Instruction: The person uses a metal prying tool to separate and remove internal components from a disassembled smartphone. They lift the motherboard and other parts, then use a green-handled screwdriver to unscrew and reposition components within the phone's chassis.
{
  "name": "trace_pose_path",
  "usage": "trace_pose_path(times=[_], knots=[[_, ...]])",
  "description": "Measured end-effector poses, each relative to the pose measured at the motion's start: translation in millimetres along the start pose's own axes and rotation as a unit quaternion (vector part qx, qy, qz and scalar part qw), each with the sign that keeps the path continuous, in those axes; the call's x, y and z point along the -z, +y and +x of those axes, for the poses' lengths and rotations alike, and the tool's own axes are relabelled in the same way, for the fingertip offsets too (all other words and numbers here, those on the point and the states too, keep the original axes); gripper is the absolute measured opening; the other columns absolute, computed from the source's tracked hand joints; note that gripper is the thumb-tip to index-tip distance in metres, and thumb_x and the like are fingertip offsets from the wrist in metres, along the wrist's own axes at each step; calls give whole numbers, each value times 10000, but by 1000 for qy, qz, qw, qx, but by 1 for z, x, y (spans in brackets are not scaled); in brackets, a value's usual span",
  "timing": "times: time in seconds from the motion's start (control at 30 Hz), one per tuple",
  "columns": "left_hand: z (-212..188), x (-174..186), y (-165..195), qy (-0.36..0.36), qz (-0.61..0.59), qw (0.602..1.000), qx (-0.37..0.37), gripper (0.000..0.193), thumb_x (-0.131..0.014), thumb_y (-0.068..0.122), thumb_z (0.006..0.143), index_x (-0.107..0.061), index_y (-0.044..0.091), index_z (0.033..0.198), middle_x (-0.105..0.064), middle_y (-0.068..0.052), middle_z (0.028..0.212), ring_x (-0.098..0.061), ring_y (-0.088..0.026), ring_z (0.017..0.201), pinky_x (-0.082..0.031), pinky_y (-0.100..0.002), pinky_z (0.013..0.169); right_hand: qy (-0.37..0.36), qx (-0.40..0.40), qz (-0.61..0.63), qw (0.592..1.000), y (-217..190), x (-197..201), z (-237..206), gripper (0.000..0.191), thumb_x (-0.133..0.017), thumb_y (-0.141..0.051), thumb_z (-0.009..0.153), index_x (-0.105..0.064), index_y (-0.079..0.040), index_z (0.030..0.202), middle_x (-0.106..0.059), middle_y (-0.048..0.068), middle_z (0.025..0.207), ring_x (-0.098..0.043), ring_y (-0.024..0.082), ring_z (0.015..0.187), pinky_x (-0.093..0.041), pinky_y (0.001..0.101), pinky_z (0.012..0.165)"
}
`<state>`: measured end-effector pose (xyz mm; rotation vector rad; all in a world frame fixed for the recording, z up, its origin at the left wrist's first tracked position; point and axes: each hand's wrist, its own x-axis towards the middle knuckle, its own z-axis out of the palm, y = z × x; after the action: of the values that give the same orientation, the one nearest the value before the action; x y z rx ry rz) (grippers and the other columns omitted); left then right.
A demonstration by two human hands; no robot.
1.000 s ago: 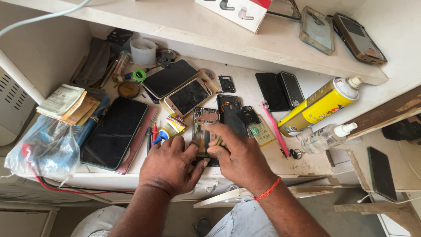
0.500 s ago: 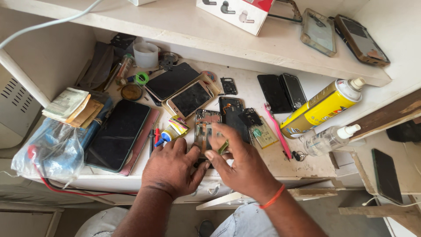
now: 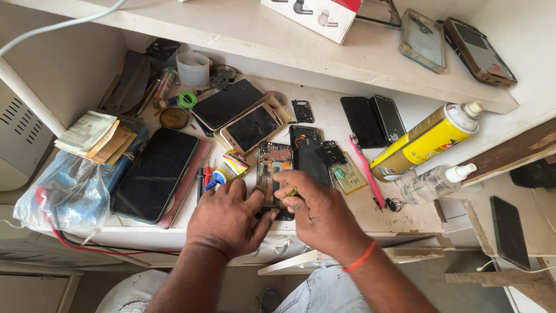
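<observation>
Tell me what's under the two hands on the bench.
An opened phone with its back off lies under the left hand and the right hand, circuit parts showing at its upper end. Its lower end is covered by the fingers, and the right hand's small tool is mostly hidden.

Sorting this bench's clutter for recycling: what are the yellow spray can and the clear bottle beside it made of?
Yellow spray can: likely painted metal, judging by its glossy, rigid cylinder; white cap looks plastic. Clear bottle: see-through plastic, probably, with a white plastic nozzle.
</observation>
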<state>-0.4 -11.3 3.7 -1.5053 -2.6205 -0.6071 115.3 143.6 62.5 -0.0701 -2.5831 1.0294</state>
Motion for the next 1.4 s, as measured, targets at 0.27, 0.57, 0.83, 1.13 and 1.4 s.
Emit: trace_pose_path(times=[0.27,0.57,0.83,1.13,1.4], knots=[[-1,-1,0,4,-5,1000,0,371,-620,536,864,-656,174,938,-603,-107,920,-634,-320,932,-495,-511,748,32,-25,-34,999,10,-5,2,368,-675,1,909,-566,-110,1243,-786,102,907,-808,238,883,-643,338,724],[-1,-6,-3,8,4,1000,-5,242,-635,358,815,-629,165,960,-599,-98,938,-645,-310,906,-506,-499,728,64,-42,-19,997,11,-8,-1,418,-644,46,896,-534,-110,1267,-801,86,913,-822,187,883,-645,305,746],[0,-6,-3,-17,8,1000,2,241,-624,354,840,-624,153,971,-595,-112,952,-638,-315,912,-504,-497,753,185,11,217,958,44,12,-2,444,-571,-108,1042,-358,-94,1432,-726,120,1062,-737,184,995,-605,313,935],[1,-3,-1,-54,27,998,-1,302,-622,369,844,-612,158,1059,-591,-108,1026,-618,-321,960,-496,-498,786,98,-173,-135,971,82,35,29,129,-712,-178,936,-726,-86,1025,-740,102,859,-673,209,718,-535,334,672],[1,-6,-2,-45,23,999,8,358,-623,351,825,-587,120,1095,-601,-107,997,-624,-313,955,-492,-492,793,25,-149,-246,957,97,20,48,79,-710,-141,847,-755,-103,901,-728,135,953,-700,345,876,-548,437,781]])
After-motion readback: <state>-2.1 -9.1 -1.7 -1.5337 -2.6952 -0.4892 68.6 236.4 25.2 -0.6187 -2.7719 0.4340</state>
